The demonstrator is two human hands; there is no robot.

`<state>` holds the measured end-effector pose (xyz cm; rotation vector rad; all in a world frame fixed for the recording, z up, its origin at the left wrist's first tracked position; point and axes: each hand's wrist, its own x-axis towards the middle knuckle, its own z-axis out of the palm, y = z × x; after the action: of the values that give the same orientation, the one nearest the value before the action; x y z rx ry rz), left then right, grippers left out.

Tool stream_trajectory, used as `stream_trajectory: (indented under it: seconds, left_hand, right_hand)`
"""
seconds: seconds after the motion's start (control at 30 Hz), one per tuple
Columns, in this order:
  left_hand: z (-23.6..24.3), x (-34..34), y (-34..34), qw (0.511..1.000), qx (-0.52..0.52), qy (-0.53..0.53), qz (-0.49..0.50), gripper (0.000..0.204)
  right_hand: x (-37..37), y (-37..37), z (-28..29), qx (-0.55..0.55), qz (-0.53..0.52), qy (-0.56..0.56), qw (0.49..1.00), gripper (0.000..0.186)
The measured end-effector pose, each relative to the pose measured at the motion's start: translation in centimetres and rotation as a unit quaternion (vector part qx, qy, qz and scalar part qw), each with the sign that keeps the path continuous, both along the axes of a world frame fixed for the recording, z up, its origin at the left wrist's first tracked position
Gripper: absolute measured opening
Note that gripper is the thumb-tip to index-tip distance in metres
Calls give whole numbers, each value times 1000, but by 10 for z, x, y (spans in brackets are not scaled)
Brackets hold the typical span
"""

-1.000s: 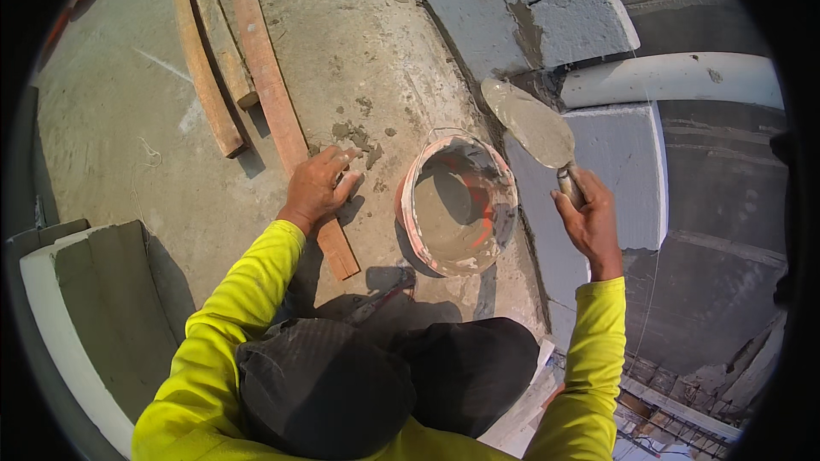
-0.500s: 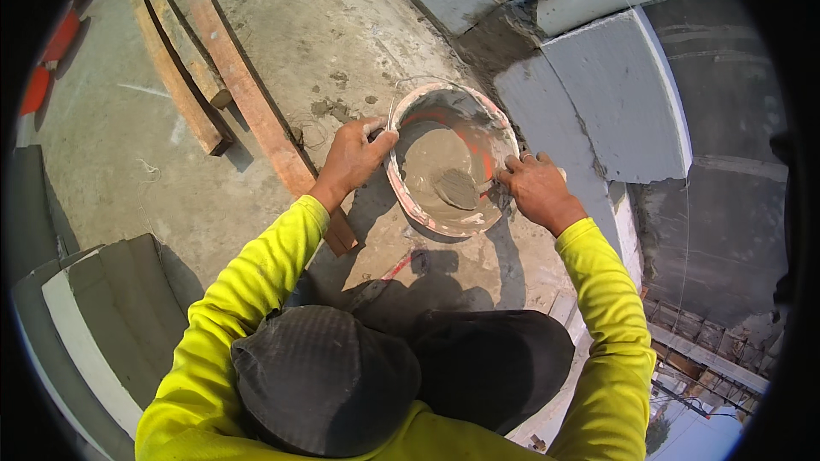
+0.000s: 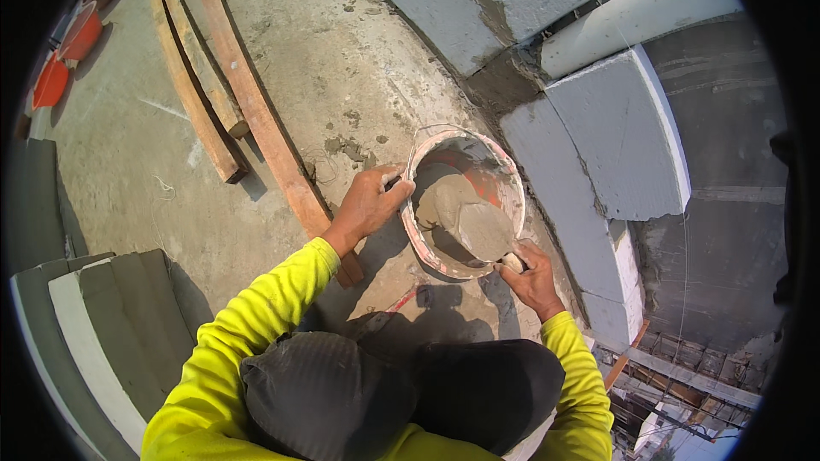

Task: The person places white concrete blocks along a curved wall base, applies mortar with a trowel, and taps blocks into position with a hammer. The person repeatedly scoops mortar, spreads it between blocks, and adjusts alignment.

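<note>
A bucket (image 3: 518, 184) with a mortar-smeared rim and reddish inside stands on the concrete floor before me, its thin wire handle leaning over the far left rim. Wet grey mortar (image 3: 437, 186) lies in it. My left hand (image 3: 372, 202) is closed on the bucket's left rim. My right hand (image 3: 533, 278), at the near right rim, is wrapped round the pale handle of a trowel (image 3: 485, 232). Grey mortar coats the trowel's broad blade, which sits inside the bucket's mouth. How much of the blade is sunk in the mortar, I cannot tell.
Long wooden planks (image 3: 266, 122) lie to the left of the bucket. Light grey blocks (image 3: 559, 179) form a low wall along the right, with a pale pipe (image 3: 641, 17) beyond. More blocks (image 3: 120, 324) stand near left. Orange tubs (image 3: 81, 32) sit far left.
The trowel's handle has come toward me to the near right rim, and its blade has turned and shows more mortar. My left hand keeps its hold. The whole view has shifted.
</note>
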<state>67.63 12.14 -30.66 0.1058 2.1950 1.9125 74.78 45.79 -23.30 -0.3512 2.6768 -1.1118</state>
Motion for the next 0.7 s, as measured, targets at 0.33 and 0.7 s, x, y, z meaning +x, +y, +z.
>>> stream_trajectory:
  seconds: [0.33,0.7]
  left_hand:
    - [-36,6,-73,948,-242,155,133,30]
    - [-64,14,-87,918,-284,244,132,28]
  right_hand:
    - [-151,-48,39,-21,-85,156,984,35]
    - [-281,-101,128,-55,-143,-58,987,49]
